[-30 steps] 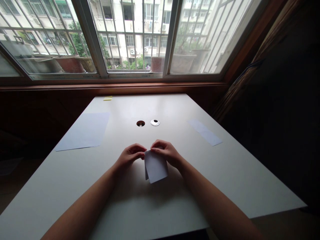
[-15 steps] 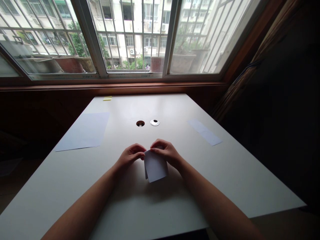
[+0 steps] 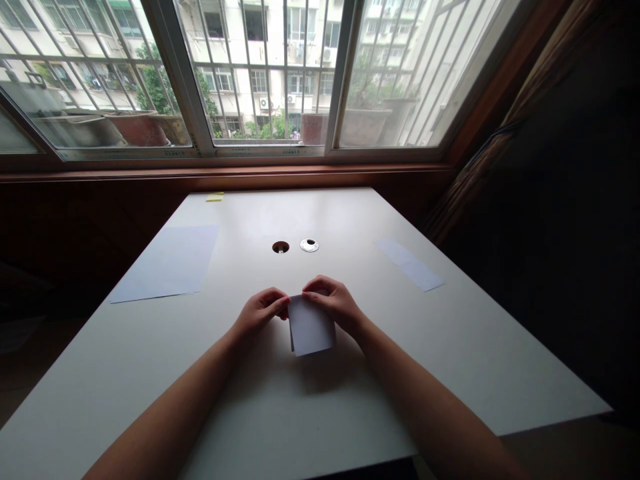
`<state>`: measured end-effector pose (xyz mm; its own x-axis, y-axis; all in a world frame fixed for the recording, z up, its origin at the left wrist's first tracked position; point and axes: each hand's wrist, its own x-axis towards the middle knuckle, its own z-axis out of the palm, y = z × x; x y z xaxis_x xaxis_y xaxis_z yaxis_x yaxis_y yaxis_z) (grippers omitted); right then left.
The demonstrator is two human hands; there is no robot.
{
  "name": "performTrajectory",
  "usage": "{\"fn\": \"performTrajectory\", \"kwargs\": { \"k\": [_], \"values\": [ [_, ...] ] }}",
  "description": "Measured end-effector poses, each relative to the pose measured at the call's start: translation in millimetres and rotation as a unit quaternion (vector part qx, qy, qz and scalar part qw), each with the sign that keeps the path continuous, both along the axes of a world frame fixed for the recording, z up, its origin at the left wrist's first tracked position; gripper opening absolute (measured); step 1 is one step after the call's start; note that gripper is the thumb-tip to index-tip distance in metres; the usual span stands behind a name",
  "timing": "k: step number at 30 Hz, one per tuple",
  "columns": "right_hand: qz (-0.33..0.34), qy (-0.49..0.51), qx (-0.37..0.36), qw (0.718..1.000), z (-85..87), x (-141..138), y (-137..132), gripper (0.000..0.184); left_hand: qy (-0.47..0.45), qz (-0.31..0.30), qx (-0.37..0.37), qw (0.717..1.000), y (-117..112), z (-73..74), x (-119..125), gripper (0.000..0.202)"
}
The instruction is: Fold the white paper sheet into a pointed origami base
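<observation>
A small folded sheet of white paper (image 3: 313, 327) hangs between my hands above the white table (image 3: 300, 427), its fold at the top and its two layers slightly apart at the lower left. My left hand (image 3: 263, 310) pinches the upper left corner between thumb and fingers. On the top edge, toward the right, my right hand (image 3: 333, 303) grips the paper with its thumb in front; its other fingers are partly hidden behind the sheet. A shadow falls on the tabletop under the paper.
Larger white paper (image 3: 167, 263) lies on the left of the table, and a narrow paper strip (image 3: 410, 263) on the right. A yellow sticky note (image 3: 215, 197) sits at the far edge. Beyond my hands are a round hole (image 3: 281, 247) and a ring-shaped cover (image 3: 309, 245).
The lower edge of the folded paper has risen a little and its layers have come closer together. My hands keep their hold, the right one slightly higher.
</observation>
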<state>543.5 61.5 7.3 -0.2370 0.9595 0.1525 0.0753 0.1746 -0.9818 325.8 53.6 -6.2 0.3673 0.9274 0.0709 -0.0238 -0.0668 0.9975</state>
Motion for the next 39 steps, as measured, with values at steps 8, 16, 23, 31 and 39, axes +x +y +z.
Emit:
{"fn": "performTrajectory", "kwargs": {
  "k": [8, 16, 23, 31, 39],
  "values": [
    [-0.021, -0.006, -0.006, 1.0, -4.5, 0, 2, 0.024, 0.038, -0.024, -0.007, 0.999, 0, -3.6, -1, 0.031],
    [-0.02, 0.127, -0.074, 0.989, -6.7, -2, 2, 0.066, -0.014, 0.08, -0.006, 0.997, 3, -4.4, -4, 0.027],
    [0.011, 0.127, -0.128, 0.984, -13.0, -2, 3, 0.05, -0.031, 0.083, -0.027, 0.996, 4, -6.0, -4, 0.027],
    [-0.001, 0.134, -0.119, 0.984, -13.4, -2, 4, 0.048, -0.017, 0.081, -0.022, 0.996, 3, -4.2, -3, 0.028],
    [-0.007, 0.137, -0.119, 0.983, -13.9, -2, 5, 0.051, -0.015, 0.05, -0.017, 0.998, 4, -5.5, -4, 0.029]
  ]
}}
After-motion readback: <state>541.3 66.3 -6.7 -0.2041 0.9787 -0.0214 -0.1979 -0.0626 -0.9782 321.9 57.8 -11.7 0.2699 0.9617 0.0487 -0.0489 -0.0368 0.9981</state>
